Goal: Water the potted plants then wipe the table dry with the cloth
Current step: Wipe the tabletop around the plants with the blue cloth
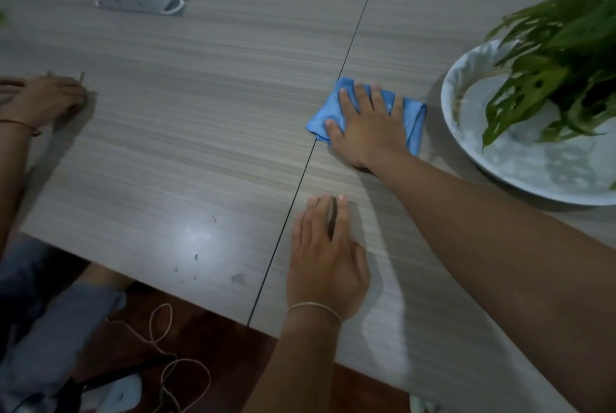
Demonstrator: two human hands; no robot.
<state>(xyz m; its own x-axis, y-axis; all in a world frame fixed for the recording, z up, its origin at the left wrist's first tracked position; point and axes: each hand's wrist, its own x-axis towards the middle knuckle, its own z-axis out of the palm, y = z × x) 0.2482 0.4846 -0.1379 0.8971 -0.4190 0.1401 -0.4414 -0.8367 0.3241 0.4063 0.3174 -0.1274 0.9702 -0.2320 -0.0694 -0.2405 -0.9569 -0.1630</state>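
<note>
Wood-grain table (186, 132) — leafy plant (563, 56) in white bowl (466, 146); both hands flat, right hand (370, 126) on blue cloth (415, 119).

The right hand (368, 127) lies flat, fingers spread, on a folded blue cloth (413, 119) on the wood-grain table (200, 112), beside the seam. The left hand (328, 259) rests palm down near the table edge. A potted plant (566, 56) stands in a white dish (533, 172) just right of the cloth.

Both arms bare, no sleeves; thin pale string bracelet (315, 307) on left wrist.
</note>
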